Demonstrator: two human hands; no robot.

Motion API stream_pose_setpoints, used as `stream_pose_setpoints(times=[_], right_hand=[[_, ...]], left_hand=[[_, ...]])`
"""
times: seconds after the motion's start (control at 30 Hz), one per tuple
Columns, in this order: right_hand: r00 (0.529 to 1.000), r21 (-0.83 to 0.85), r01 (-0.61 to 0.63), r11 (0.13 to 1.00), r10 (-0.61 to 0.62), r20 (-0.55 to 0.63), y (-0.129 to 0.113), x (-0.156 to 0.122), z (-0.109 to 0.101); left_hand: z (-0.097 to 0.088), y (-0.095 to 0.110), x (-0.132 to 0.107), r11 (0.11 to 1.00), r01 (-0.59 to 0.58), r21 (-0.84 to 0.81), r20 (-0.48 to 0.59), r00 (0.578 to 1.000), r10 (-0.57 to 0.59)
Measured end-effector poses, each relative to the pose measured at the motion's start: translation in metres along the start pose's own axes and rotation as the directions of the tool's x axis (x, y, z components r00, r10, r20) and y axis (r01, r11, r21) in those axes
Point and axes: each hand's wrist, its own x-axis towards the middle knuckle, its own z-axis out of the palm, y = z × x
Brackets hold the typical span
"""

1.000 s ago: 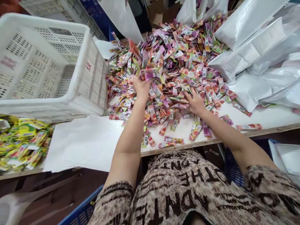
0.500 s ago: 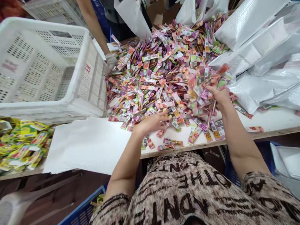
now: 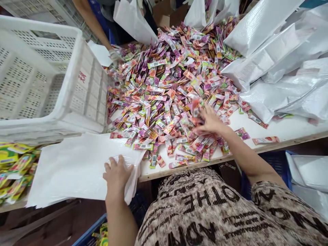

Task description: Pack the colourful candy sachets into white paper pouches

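While the left hand [image 3: 117, 177] lies open on a white sheet [image 3: 77, 171] at near left, the right hand [image 3: 211, 120] spreads into the near edge of the sachet pile [image 3: 164, 99], its grip impossible to tell.

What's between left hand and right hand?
Head view: from the left hand, resting on the white sheets, past the sheets' edge, scattered printed sachets lie across the tabletop up to the right hand.

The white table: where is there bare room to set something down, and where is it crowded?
Bare table top lies right, between the sachet pile, the white sacks and front edge. The white sheets at left, under the left hand, offer room. The middle is crowded.
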Motion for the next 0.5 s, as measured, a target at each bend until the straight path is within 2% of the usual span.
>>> stream_pose_setpoints(times=[0.03,0.1,0.17,0.23,0.3,0.4,0.5], right_hand=[[0.998,-0.143,0.025,0.989,-0.016,0.067,-0.008,-0.022,0.007],[0.987,-0.325,0.083,0.942,-0.033,0.156,-0.018,-0.065,0.022],[0.985,-0.421,0.135,0.897,-0.075,0.156,-0.019,-0.093,0.034],[0.992,-0.465,0.124,0.876,-0.098,0.079,-0.014,-0.097,0.036],[0.995,-0.494,0.07,0.867,-0.095,-0.026,-0.003,-0.074,0.028],[0.989,-0.518,-0.006,0.855,-0.071,-0.129,0.02,-0.008,0.005],[0.997,-0.478,-0.057,0.876,0.024,-0.076,0.047,0.062,-0.016]], left_hand=[[0.001,0.0,-0.001,1.0,-0.005,0.014,0.015,1.0,0.005],[0.001,0.001,-0.001,0.999,-0.02,0.033,0.032,0.999,0.019],[0.001,0.002,-0.001,0.998,-0.037,0.046,0.003,0.999,0.037],[0.001,0.003,-0.001,0.998,-0.049,0.047,-0.065,0.996,0.052],[0.001,0.003,-0.002,0.998,-0.06,0.027,-0.131,0.989,0.063],[0.003,-0.003,-0.005,0.994,-0.069,-0.082,-0.203,0.978,0.051],[0.009,-0.009,-0.01,0.986,-0.076,-0.147,-0.243,0.969,0.039]])
